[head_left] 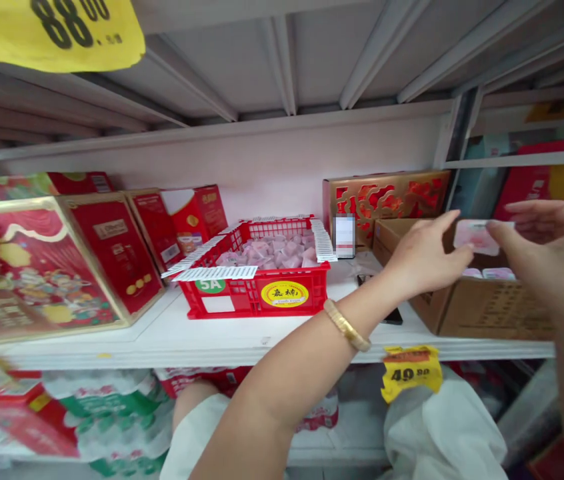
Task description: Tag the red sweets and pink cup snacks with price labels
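Observation:
Over the cardboard box (492, 310) at the right, a small clear-wrapped pack with pink and white inside (477, 237) is in the air. My right hand (557, 233) pinches its right side, with the thumb over the near face. My left hand (422, 250), with a gold bangle at its wrist, reaches to the pack's left edge. Its index finger and thumb are apart; whether they touch the pack is unclear. More small packs (498, 273) show inside the box below. Left of my arm stands a red plastic basket (242, 300) full of pale pink wrapped pieces (277, 253).
White label strips (219, 273) lie along the basket's rim. A phone (345, 235) leans upright behind it, and a dark object (393, 315) lies beside the box. Gift boxes (57, 267) fill the left. A metal shelf (312, 67) hangs overhead.

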A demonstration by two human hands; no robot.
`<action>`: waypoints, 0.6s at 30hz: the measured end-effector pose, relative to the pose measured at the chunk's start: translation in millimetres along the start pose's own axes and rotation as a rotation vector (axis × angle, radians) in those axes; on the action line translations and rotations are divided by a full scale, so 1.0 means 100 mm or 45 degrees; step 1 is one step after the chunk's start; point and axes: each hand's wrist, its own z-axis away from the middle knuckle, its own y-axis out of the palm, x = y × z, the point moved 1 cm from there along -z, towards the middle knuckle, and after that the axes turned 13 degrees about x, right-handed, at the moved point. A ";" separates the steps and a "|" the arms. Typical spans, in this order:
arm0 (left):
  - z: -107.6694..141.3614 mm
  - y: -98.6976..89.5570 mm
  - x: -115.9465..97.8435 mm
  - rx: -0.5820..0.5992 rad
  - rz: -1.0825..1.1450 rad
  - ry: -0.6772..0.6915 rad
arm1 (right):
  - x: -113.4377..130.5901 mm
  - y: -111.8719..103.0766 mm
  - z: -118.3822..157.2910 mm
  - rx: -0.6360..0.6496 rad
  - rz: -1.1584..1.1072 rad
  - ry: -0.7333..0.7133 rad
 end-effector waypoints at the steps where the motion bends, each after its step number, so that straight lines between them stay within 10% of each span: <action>1: 0.04 0.00 0.00 0.026 -0.106 -0.009 | -0.04 -0.01 0.00 -0.002 0.120 -0.039; 7: 0.69 -0.43 0.02 0.086 -0.481 0.033 | 0.19 0.41 0.23 0.276 0.136 -0.192; 18: 1.51 -2.25 0.36 -0.057 -0.891 -0.700 | 1.51 2.12 0.05 1.443 0.309 -0.517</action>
